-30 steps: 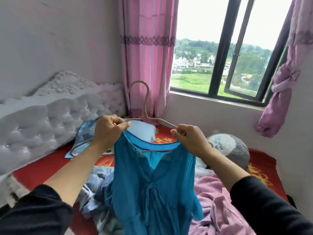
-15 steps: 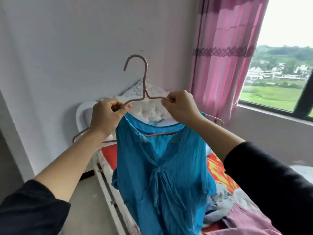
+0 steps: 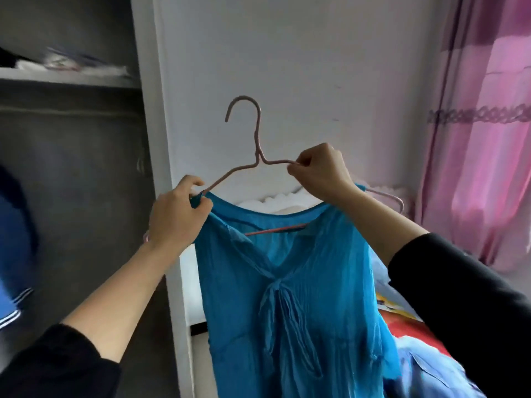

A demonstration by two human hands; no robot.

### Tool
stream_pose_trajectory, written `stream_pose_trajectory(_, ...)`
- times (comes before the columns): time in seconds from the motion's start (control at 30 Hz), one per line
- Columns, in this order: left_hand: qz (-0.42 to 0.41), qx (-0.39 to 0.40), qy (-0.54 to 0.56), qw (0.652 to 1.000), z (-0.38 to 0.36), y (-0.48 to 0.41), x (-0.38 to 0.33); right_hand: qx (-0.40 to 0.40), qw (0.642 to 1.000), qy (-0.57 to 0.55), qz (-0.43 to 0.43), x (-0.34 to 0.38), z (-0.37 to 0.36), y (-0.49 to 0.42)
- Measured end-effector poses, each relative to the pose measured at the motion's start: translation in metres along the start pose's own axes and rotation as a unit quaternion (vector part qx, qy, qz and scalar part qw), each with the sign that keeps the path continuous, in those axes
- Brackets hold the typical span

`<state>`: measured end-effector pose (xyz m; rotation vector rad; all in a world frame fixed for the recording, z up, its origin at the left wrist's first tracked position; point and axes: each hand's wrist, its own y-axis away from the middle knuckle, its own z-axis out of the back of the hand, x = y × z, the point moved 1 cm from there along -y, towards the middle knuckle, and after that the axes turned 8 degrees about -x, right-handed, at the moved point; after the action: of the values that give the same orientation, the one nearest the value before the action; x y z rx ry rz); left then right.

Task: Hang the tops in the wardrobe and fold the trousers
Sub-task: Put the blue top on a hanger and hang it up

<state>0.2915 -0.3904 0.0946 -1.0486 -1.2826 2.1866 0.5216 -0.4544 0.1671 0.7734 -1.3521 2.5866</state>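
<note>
On your far left, a dark blue garment with white stripes point(image 3: 11, 254) showed at the edge of the open wardrobe point(image 3: 71, 196). Above it, a shelf point(image 3: 69, 77) held some blurry white things. Next came the wardrobe's white side panel point(image 3: 155, 139). Your left hand point(image 3: 175, 216) was in front of that panel. Its fingers were curled tight, pinching the left shoulder of the bright blue top point(image 3: 287, 282) where it met the pink hanger point(image 3: 257, 145). The top hung on the hanger between your hands, in front of the white wall and not yet inside the wardrobe. The hook pointed up. Your right hand point(image 3: 319, 173) pinched the hanger's right arm with thumb and fingers. A white headboard point(image 3: 275, 203) peeked out behind the top. Lower right lay a red sheet point(image 3: 416, 331). On the far right hung a pink curtain point(image 3: 488, 139).
</note>
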Motion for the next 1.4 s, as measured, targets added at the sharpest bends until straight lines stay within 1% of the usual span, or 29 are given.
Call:
stream_pose_trajectory(0.1, -0.012, -0.005, -0.067, 0.998, 0.029, -0.016, 0.052, 0.02, 0.999, -0.024, 0.009, 0.027, -0.046, -0.011)
stream_pose_trajectory(0.23, 0.026, 0.022, -0.164, 0.986, 0.061, -0.028, 0.117, 0.056, 0.997, -0.041, 0.025, 0.057, -0.112, -0.014)
stream_pose_trajectory(0.4, 0.07, 0.017, -0.242, 0.968, 0.083, -0.049, 0.198, 0.128, 0.987, -0.08, 0.056, 0.107, -0.193, -0.017)
stream_pose_trajectory(0.47, 0.096, 0.018, -0.263, 0.96, 0.087, -0.061, 0.229, 0.189, 0.973, -0.11, 0.078, 0.13, -0.223, -0.019)
stream_pose_trajectory(0.57, 0.124, 0.026, -0.28, 0.952, 0.086, -0.074, 0.274, 0.316, 0.934, -0.144, 0.09, 0.161, -0.27, -0.016)
stream_pose_trajectory(0.6, 0.139, 0.026, -0.276, 0.951, 0.085, -0.079, 0.291, 0.334, 0.926, -0.15, 0.087, 0.17, -0.291, -0.017)
stream_pose_trajectory(0.67, 0.177, 0.035, -0.272, 0.945, 0.081, -0.088, 0.327, 0.329, 0.925, -0.179, 0.064, 0.181, -0.335, -0.023)
stream_pose_trajectory(0.73, 0.208, 0.072, -0.258, 0.941, 0.078, -0.1, 0.362, 0.31, 0.929, -0.198, 0.053, 0.193, -0.379, -0.034)
stream_pose_trajectory(0.83, 0.243, 0.124, -0.202, 0.941, 0.075, -0.127, 0.414, 0.294, 0.933, -0.201, 0.057, 0.218, -0.434, -0.056)
stream_pose_trajectory(0.9, 0.246, 0.147, -0.185, 0.94, 0.076, -0.148, 0.444, 0.283, 0.937, -0.195, 0.069, 0.24, -0.467, -0.072)
stream_pose_trajectory(0.97, 0.236, 0.166, -0.192, 0.938, 0.076, -0.168, 0.473, 0.273, 0.941, -0.183, 0.086, 0.263, -0.498, -0.09)
stream_pose_trajectory(1.1, 0.183, 0.206, -0.234, 0.932, 0.087, -0.206, 0.527, 0.25, 0.945, -0.188, 0.098, 0.31, -0.559, -0.119)
stream_pose_trajectory(1.23, 0.135, 0.164, -0.266, 0.94, 0.102, -0.259, 0.592, 0.228, 0.951, -0.184, 0.101, 0.357, -0.619, -0.141)
stream_pose_trajectory(1.33, 0.093, 0.146, -0.297, 0.939, 0.113, -0.3, 0.64, 0.204, 0.959, -0.164, 0.108, 0.391, -0.667, -0.154)
stream_pose_trajectory(1.4, 0.091, 0.133, -0.306, 0.938, 0.123, -0.326, 0.67, 0.187, 0.965, -0.155, 0.101, 0.414, -0.692, -0.165)
